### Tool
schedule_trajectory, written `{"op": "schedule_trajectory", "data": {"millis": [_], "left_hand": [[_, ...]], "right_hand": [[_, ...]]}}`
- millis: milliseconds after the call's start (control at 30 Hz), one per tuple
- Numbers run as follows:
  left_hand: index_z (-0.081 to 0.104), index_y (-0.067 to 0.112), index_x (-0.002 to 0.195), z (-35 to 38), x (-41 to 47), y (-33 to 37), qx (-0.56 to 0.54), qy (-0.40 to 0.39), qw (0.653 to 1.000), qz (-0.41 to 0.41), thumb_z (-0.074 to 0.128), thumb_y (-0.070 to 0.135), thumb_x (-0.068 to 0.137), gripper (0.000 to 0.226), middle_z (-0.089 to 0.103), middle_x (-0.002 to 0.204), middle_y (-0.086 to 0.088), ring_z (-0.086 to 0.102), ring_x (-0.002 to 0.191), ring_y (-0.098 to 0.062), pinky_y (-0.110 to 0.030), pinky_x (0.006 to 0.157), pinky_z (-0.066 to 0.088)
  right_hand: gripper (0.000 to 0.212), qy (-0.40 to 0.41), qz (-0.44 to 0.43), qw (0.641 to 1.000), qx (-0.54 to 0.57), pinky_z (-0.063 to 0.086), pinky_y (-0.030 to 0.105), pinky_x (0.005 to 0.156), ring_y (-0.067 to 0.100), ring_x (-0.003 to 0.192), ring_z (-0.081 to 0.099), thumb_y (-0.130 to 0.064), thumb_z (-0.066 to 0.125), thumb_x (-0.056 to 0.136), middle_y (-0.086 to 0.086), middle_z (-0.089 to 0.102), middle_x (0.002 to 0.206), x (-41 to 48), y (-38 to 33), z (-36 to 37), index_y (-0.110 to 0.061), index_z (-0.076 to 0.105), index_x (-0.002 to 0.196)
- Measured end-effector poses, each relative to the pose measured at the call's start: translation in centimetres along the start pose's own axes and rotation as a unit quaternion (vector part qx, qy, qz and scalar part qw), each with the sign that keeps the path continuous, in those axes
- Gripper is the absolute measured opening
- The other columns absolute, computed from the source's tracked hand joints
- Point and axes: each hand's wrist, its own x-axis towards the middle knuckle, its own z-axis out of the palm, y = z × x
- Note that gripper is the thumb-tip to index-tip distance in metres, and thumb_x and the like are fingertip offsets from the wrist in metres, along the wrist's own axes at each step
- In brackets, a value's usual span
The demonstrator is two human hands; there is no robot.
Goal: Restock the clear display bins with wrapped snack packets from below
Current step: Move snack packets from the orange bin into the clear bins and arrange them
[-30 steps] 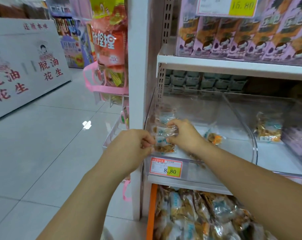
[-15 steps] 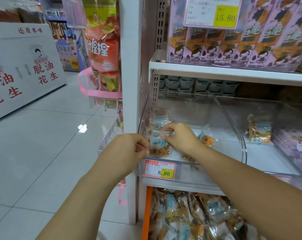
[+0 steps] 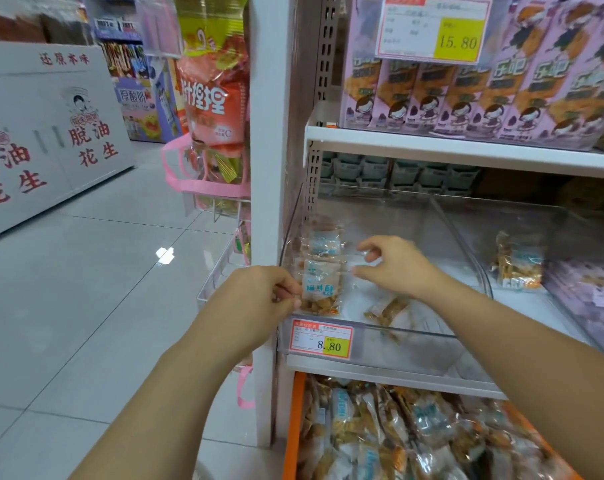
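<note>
right hand point(image 3: 394, 268) has come off the stacked packets point(image 3: 323, 244) and moved right inside the clear bin point(image 3: 414, 336), thumb and forefinger now spread apart instead of pressed on the wrappers. front packet point(image 3: 321, 285) is now uncovered, label showing. fingertips may still graze a clear wrapper edge, too blurry to confirm.

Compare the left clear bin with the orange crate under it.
The clear bin is see-through and holds only a few snack packets; the orange crate is opaque and heaped full. The bin sits on the shelf, the crate below it. Both hold blue-labelled snack packets.
</note>
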Motion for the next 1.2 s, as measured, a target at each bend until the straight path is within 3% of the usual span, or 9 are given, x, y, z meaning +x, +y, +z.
{"op": "schedule_trajectory", "data": {"millis": [133, 367, 533, 667, 800, 900, 1033, 1133, 1200], "left_hand": [[0.061, 0.032, 0.086, 0.1, 0.1, 0.0, 0.005, 0.001, 1.0, 0.003, 0.065, 0.022, 0.088, 0.011, 0.059, 0.081, 0.018, 0.056, 0.078, 0.001, -0.017, 0.074, 0.046], [0.06, 0.033, 0.084, 0.3, 0.1, 0.1, 0.007, 0.002, 1.0, 0.019, 0.065, 0.022, 0.088, 0.012, 0.061, 0.083, 0.017, 0.057, 0.078, 0.004, -0.015, 0.072, 0.045], [0.063, 0.034, 0.091, 0.2, 0.0, 0.1, 0.009, 0.02, 0.999, 0.041, 0.065, 0.026, 0.089, 0.009, 0.057, 0.079, 0.023, 0.057, 0.077, 0.005, -0.003, 0.064, 0.04], [0.062, 0.034, 0.116, 0.4, -0.4, 1.3, -0.035, 0.024, 0.994, 0.098, 0.066, 0.024, 0.088, 0.03, 0.058, 0.098, 0.018, 0.056, 0.084, 0.006, -0.004, 0.072, 0.042], [0.026, 0.063, 0.125, 1.3, -1.0, 2.6, -0.041, -0.01, 0.98, 0.195, 0.072, 0.031, 0.081, 0.071, 0.029, 0.137, 0.022, 0.038, 0.117, 0.007, -0.008, 0.095, 0.03], [0.039, 0.057, 0.122, 1.5, -0.9, 2.9, -0.081, 0.041, 0.971, 0.22, 0.071, 0.027, 0.082, 0.059, 0.03, 0.137, 0.024, 0.033, 0.118, 0.018, 0.005, 0.092, 0.022], [0.058, 0.038, 0.117, 1.1, -0.5, 2.7, -0.142, 0.093, 0.97, 0.175, 0.069, 0.031, 0.083, 0.037, 0.056, 0.115, 0.02, 0.05, 0.104, 0.01, -0.009, 0.088, 0.04], [0.058, 0.039, 0.103, 0.9, -0.7, 2.9, -0.19, 0.111, 0.97, 0.1, 0.068, 0.039, 0.082, 0.023, 0.063, 0.091, 0.021, 0.058, 0.08, 0.011, -0.004, 0.065, 0.043], [0.064, 0.033, 0.1, 0.8, -0.7, 2.9, -0.206, 0.124, 0.968, 0.063, 0.062, 0.046, 0.083, 0.02, 0.065, 0.083, 0.017, 0.061, 0.073, 0.007, -0.004, 0.06, 0.043]], "right_hand": [[0.052, -0.136, 0.046, 0.964, -0.222, 0.046, 0.03, 0.091, 0.024, 0.113, 0.054, -0.03, 0.07, 0.082, 0.007, 0.058, 0.124, -1.0, 2.1, -0.6, -0.013, 0.053, 0.128], [0.065, -0.171, 0.045, 0.958, -0.227, 0.041, 0.028, 0.089, 0.024, 0.123, 0.045, -0.037, 0.068, 0.082, 0.006, 0.048, 0.136, -1.8, 2.4, 0.4, -0.02, 0.041, 0.138], [0.045, -0.086, 0.013, 0.982, -0.167, 0.035, 0.024, 0.072, 0.015, 0.09, 0.047, -0.034, 0.075, 0.077, -0.009, 0.05, 0.087, -2.5, 1.7, -2.6, -0.022, 0.06, 0.118], [0.028, -0.006, 0.007, 0.999, 0.052, 0.047, 0.027, 0.063, 0.016, 0.07, 0.055, -0.027, 0.076, 0.078, -0.001, 0.056, 0.081, -3.6, 0.5, -5.5, -0.017, 0.067, 0.101], [0.024, -0.083, 0.041, 0.923, 0.372, 0.047, 0.027, 0.061, 0.022, 0.07, 0.053, -0.025, 0.072, 0.076, 0.01, 0.064, 0.082, -5.7, -1.8, -6.1, -0.01, 0.069, 0.095], [0.032, -0.168, 0.058, 0.878, 0.444, 0.055, 0.025, 0.064, 0.018, 0.072, 0.062, -0.034, 0.066, 0.073, 0.008, 0.067, 0.085, -6.5, -2.5, -6.1, -0.011, 0.069, 0.094], [0.041, -0.139, 0.083, 0.914, 0.373, 0.055, 0.029, 0.065, 0.02, 0.077, 0.066, -0.05, 0.044, 0.092, 0.003, 0.067, 0.094, -6.8, -2.2, -6.4, -0.019, 0.066, 0.107], [0.036, -0.01, -0.043, 0.977, 0.21, 0.052, 0.023, 0.08, 0.001, 0.093, 0.062, -0.058, 0.041, 0.086, -0.017, 0.064, 0.108, -7.4, -3.0, -7.2, -0.039, 0.064, 0.107], [0.043, -0.02, -0.135, 0.981, 0.139, 0.047, 0.012, 0.078, -0.008, 0.094, 0.057, -0.056, 0.054, 0.078, -0.024, 0.058, 0.106, -8.0, -4.0, -7.5, -0.043, 0.055, 0.12]]}}
